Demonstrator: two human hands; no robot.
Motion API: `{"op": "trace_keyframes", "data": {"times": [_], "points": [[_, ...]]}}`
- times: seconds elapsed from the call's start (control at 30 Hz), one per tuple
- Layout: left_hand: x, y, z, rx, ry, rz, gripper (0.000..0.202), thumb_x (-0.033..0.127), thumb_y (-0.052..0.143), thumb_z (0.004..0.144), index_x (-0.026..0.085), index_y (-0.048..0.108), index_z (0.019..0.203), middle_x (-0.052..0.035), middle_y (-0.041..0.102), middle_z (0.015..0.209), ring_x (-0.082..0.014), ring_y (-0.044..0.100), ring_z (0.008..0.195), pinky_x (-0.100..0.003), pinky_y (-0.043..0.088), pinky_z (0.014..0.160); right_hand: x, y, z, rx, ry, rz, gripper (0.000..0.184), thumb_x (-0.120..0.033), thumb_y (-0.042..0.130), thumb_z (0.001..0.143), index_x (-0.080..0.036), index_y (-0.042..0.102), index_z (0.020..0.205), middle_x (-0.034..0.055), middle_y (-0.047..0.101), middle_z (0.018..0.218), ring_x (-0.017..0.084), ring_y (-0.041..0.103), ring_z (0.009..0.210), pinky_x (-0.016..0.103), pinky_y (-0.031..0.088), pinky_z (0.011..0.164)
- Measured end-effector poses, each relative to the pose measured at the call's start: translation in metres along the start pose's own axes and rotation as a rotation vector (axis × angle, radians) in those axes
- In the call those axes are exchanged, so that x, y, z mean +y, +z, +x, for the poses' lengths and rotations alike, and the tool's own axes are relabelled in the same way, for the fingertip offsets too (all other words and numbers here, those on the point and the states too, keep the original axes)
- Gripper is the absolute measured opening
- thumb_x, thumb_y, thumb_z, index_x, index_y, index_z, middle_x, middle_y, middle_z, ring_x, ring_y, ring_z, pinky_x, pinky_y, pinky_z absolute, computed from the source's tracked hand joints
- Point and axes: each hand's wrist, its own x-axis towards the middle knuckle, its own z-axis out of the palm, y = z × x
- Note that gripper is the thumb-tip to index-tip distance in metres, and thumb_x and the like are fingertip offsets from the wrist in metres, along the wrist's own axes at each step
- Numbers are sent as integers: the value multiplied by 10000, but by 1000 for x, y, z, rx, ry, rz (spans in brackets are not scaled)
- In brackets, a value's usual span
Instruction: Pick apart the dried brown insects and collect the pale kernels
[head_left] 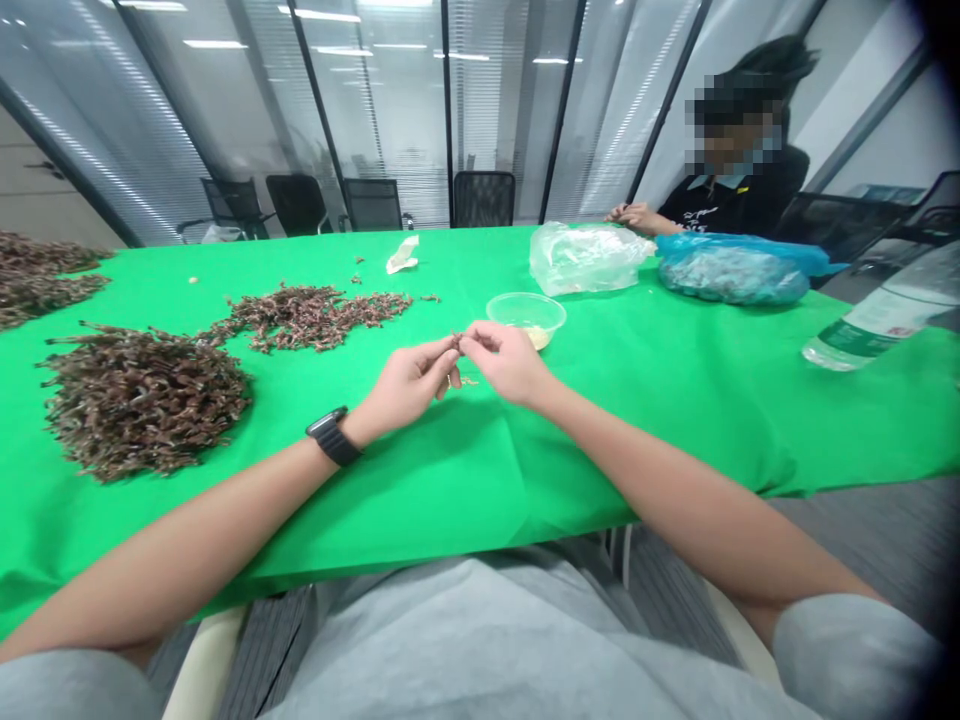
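Presently, left hand and right hand sit half-closed, fingertips pinching one small brown sprig above the green counter. Close, steady pinching suits so small a piece.

An office meeting room (glass partition walls with blinds), with black mesh office chairs beyond the long worktop.

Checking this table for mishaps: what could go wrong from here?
The small clear bowl sits just beyond the left hand and right hand, which pinch a sprig, so a slip might tip it. The loose brown sprigs lie unconfined on the green tablecloth, so stray bits could get lost. The water bottle seems to lie on its side and might roll.
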Motion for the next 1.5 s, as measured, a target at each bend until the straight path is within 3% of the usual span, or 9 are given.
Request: {"op": "trace_keyframes", "data": {"times": [0.13,0.3,0.47,0.57,0.8,1.2,1.4,1.5], "points": [[3,-1,3,-62,-88,-233,464,573,555,964,131,669,884,-21,646,685,-74,477,498,-206,390,513,6,-5,-2,10,-415,-544,243,-291,460,991,-196,541,783,22,564,722,154,478,689,301,346,683],[2,-5,4,-121,-139,-351,461,570,584,951,141,640,792,-17,625,677,-70,447,503,-208,371,504,11,-13,1,-77,-524,-661,290,-291,413,1016,-201,513,759,33,568,740,161,481,717,304,344,713],[4,-2,3,-89,-118,-342,440,552,585,958,135,655,835,-18,637,695,-72,467,526,-208,387,530,12,0,-1,40,-314,-382,345,-325,460,992,-214,420,667,-46,394,581,116,370,561,275,278,587],[5,0,4,-40,-86,-310,436,551,583,960,131,669,878,-14,631,673,-76,467,531,-211,387,532,12,7,-2,59,-207,-218,348,-338,450,990,-215,423,666,-50,381,582,114,363,559,268,279,571],[2,1,4,-20,-88,-323,460,573,614,933,123,704,962,-13,632,675,-81,467,525,-221,396,529,9,4,-1,28,-205,-252,329,-334,469,981,-207,463,677,-43,433,595,115,382,576,266,273,578],[1,4,1,1,-23,-214,489,559,558,973,112,694,1118,-17,629,690,-88,493,537,-224,413,552,12,14,0,91,-88,25,319,-296,486,925,-209,428,623,-44,412,558,103,359,553,248,288,546],[-5,2,-3,-11,73,19,446,491,459,1033,119,681,1137,-25,654,725,-89,504,554,-204,412,553,0,20,-2,99,240,414,241,-227,541,824,-201,454,600,-80,318,495,66,236,444,204,197,420],[-12,-2,-3,-3,185,240,417,425,449,1043,112,681,1193,-39,693,775,-97,560,614,-201,444,632,-7,14,0,-22,435,649,212,-186,509,808,-203,439,608,-98,249,460,63,135,424,189,127,372]]}}
